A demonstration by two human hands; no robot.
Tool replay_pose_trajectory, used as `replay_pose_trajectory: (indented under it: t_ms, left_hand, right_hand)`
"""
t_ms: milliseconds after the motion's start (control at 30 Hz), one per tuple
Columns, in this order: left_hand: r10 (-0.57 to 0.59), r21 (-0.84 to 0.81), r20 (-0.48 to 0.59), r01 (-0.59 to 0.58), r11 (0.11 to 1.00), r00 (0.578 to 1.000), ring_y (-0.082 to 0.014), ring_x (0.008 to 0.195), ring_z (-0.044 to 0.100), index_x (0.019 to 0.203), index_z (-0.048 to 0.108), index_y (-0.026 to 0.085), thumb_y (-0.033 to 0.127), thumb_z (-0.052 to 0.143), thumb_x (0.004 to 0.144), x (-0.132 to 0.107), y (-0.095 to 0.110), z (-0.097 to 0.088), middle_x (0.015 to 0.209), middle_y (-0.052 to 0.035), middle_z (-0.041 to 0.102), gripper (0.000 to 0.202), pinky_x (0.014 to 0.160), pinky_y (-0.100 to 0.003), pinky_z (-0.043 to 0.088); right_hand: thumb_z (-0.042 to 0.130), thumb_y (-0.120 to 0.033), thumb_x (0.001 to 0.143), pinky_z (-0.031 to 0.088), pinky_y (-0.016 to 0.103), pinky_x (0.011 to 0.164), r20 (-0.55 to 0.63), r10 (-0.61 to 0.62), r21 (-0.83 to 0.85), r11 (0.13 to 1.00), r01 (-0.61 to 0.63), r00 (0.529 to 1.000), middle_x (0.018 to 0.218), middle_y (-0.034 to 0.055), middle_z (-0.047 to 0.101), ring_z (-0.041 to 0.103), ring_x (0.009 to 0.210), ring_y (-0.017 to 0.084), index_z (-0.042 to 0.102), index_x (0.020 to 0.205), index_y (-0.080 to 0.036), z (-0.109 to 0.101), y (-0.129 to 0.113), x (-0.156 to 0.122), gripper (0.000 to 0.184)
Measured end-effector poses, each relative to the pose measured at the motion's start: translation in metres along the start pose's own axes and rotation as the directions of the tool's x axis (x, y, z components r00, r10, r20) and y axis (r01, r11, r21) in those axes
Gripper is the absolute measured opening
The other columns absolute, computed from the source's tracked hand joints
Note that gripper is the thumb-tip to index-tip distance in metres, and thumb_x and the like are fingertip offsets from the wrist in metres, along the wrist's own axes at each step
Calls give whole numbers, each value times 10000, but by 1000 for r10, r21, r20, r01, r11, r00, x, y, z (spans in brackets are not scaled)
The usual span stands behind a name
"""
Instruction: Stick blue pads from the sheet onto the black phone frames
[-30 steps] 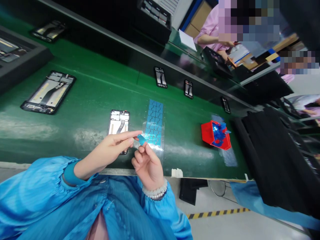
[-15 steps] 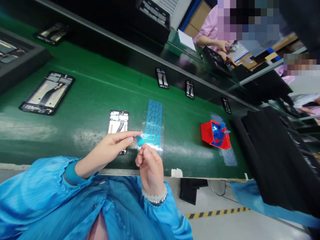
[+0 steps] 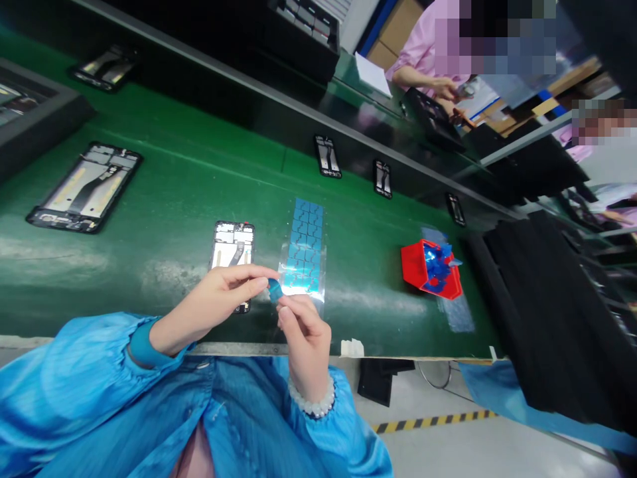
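Observation:
A small blue adhesive sticker (image 3: 274, 289) is pinched between both hands above the table's front part. My left hand (image 3: 226, 290) grips its left end between thumb and forefinger. At its lower right end the closed fingertips of my right hand (image 3: 306, 335) hold it. Beneath my left hand lies an opened phone frame (image 3: 233, 242), partly covered by the fingers. Just right of it, a sheet of blue stickers (image 3: 306, 242) lies flat on the green table (image 3: 368, 259).
A red bin (image 3: 414, 267) with blue film scraps stands at the right. More phone frames lie at the left (image 3: 89, 189) and along the back (image 3: 327, 156). A black tray (image 3: 44, 133) sits at far left. Across the divider a person (image 3: 418, 60) works.
My right hand has shifted slightly right and down and turned a little. The blue sticker between the hands now hangs at a different angle. My left hand has hardly moved.

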State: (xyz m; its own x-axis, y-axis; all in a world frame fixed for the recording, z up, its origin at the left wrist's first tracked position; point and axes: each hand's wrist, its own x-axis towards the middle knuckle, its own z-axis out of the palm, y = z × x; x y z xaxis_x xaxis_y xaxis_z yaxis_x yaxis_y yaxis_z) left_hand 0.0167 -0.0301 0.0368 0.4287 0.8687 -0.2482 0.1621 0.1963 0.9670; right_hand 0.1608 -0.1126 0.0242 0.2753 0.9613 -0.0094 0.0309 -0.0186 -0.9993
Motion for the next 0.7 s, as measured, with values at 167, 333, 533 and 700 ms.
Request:
replay_pose_trajectory:
  t_ms: [167,333,533,700]
  left_hand:
    - [84,161,-82,-70,984,993,-149,654,583,777,738,182,368,629,742,1,5,-1,764,-28,706,219,588,-235,456]
    - [80,185,-87,-63,981,993,-104,546,469,789,724,187,361,701,678,2,9,-2,633,14,607,208,515,-216,394]
    - [62,4,48,-63,998,997,-98,573,501,1383,403,183,327,668,721,2,6,-2,852,-25,681,727,563,-218,434]
    - [137,183,-16,-132,974,990,-95,584,487,1278,509,217,376,644,778,-3,4,-5,1028,-59,691,542,568,-221,427]
  right_hand:
    - [599,-214,834,434,273,676,65,-2,-1,1000,2,998,851,11,634,552,765,124,724,967,-318,3,0,0,210]
    - [638,-251,808,398,257,616,25,84,175,981,-87,996,759,-5,587,499,654,97,738,868,-286,7,5,4,122]
    - [709,-317,722,354,236,532,-88,232,368,911,-185,969,612,-37,508,431,538,73,679,687,-207,12,-3,12,119]
    - [692,-289,735,384,246,579,-178,163,260,959,-114,970,621,-31,523,432,578,85,660,670,-200,11,-7,11,114]
